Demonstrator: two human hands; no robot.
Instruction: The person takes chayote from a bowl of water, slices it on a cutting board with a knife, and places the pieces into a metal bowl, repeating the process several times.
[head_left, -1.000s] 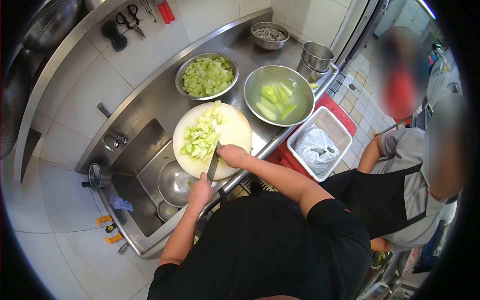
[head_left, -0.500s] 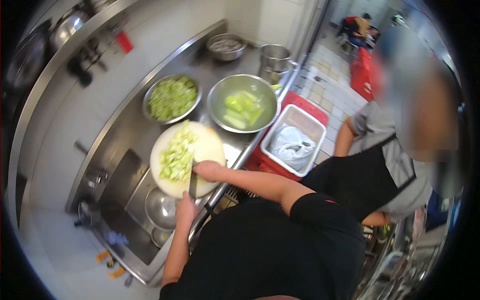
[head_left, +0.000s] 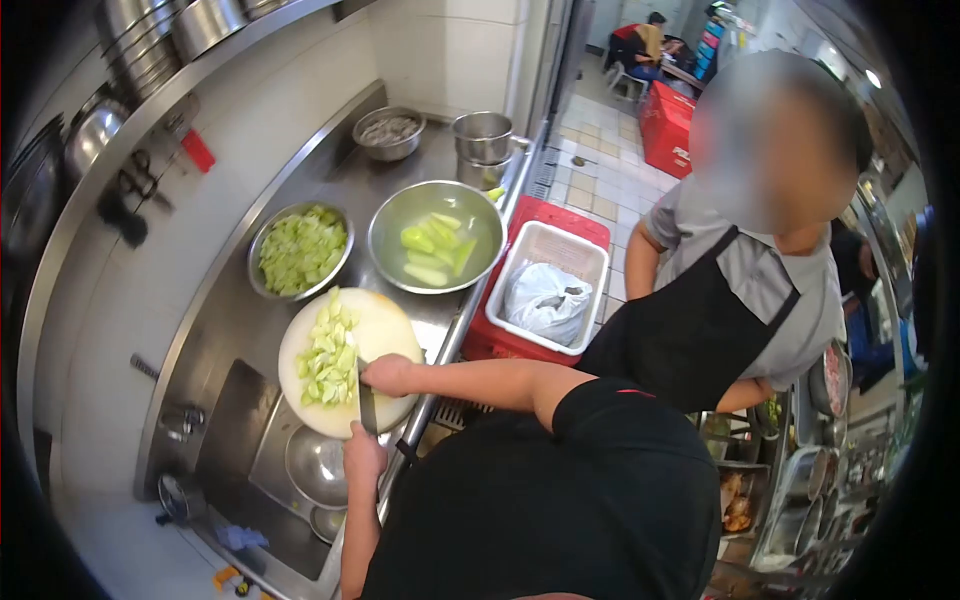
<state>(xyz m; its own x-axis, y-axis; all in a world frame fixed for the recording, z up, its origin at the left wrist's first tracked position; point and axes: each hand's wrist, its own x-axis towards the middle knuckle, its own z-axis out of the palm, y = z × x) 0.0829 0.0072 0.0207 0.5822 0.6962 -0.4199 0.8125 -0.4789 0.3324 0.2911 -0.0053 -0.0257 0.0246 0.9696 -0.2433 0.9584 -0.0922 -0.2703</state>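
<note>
My right hand (head_left: 390,374) is closed around the handle end of a knife (head_left: 367,408) over a round white cutting board (head_left: 385,325). At the other end of the blade, near the board's front edge, is my left hand (head_left: 364,456), its fingers closed against the blade. Pale-green sliced vegetable (head_left: 328,358) lies piled along the left half of the board, beside the blade. Behind the board, a steel bowl (head_left: 254,272) is full of chopped green vegetable, and a larger steel bowl (head_left: 385,262) holds longer peeled green pieces.
A sink (head_left: 235,420) with a steel bowl (head_left: 318,468) in it lies left of the board. A white bin (head_left: 535,232) with a plastic bag stands right of the counter. Close on my right stands a person in a black apron (head_left: 690,320). Shelves of pots run along the wall.
The view has shifted, so the counter and board appear further left and lower. Both hands stay on the knife beside the vegetable pile.
</note>
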